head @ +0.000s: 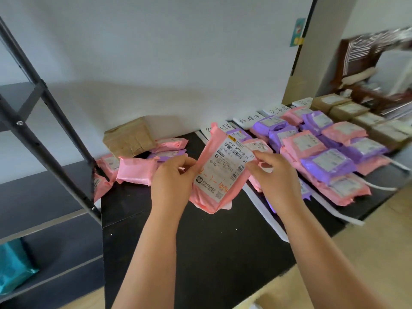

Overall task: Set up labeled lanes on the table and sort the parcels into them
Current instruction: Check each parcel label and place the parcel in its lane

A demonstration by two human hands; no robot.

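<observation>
I hold a pink parcel point(219, 172) with a white shipping label upright above the black table point(200, 248). My left hand point(172, 179) pinches its left edge and my right hand point(270, 175) pinches its right edge near the label. To the right, white paper lane labels point(249, 120) with handwriting lie along the wall, and pink and purple parcels point(325, 161) lie in rows in front of them. At the left lies an unsorted heap of pink parcels point(136, 170) with a brown box point(129, 139).
White strips point(265, 210) mark lane borders on the table. Brown cardboard boxes point(361, 119) fill the far right lane. A black metal shelf frame point(44, 112) stands at the left, with a teal bag point(13, 264) on a low shelf. The table's front edge runs diagonally at lower right.
</observation>
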